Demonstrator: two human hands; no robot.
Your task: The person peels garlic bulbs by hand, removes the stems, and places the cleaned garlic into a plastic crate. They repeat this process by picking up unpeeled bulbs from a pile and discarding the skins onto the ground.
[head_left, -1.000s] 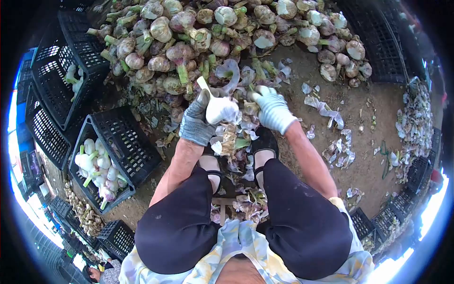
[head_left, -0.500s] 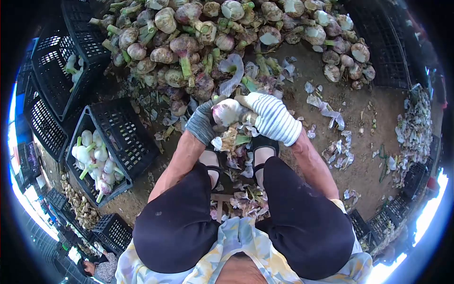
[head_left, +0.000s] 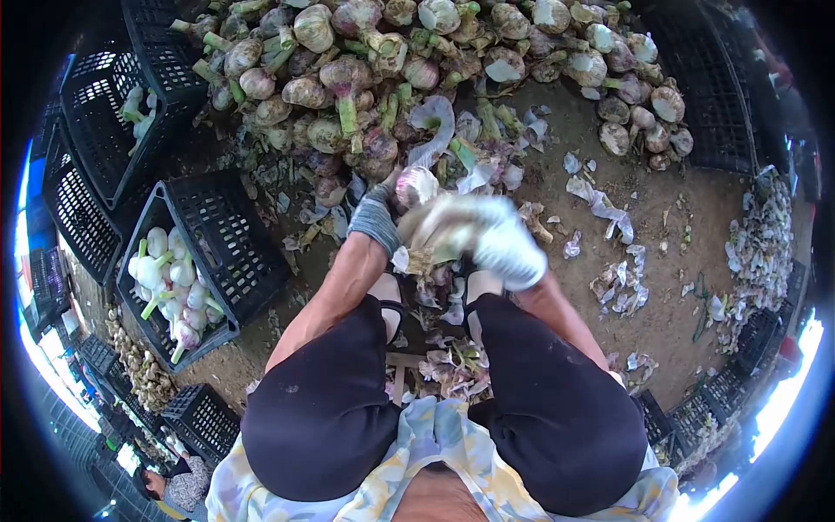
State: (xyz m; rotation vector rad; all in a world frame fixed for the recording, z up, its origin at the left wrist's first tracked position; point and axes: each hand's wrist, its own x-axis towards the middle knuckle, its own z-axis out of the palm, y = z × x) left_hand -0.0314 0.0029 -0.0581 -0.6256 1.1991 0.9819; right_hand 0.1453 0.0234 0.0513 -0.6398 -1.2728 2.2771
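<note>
A garlic bulb (head_left: 417,185) with white and purplish skin is gripped in my left hand (head_left: 379,214), which wears a grey knit glove. My right hand (head_left: 483,233), in a pale striped glove, lies across the lower side of that bulb. Motion smears its fingers, so I cannot see whether they grip anything. Just beyond both hands a big heap of untrimmed garlic (head_left: 344,78) spreads over the ground, stems and roots still on many bulbs. Loose papery skins (head_left: 432,117) lie at the near edge of the heap.
To the left, a black plastic crate (head_left: 233,239) holds several clean white bulbs (head_left: 178,274). More black crates (head_left: 104,113) stand behind it. Peeled skins (head_left: 604,207) litter the ground on the right. Another person (head_left: 178,483) is at the lower left.
My right hand has swung down and left across the bulb and is now blurred. The left hand still holds the bulb, turned slightly.
</note>
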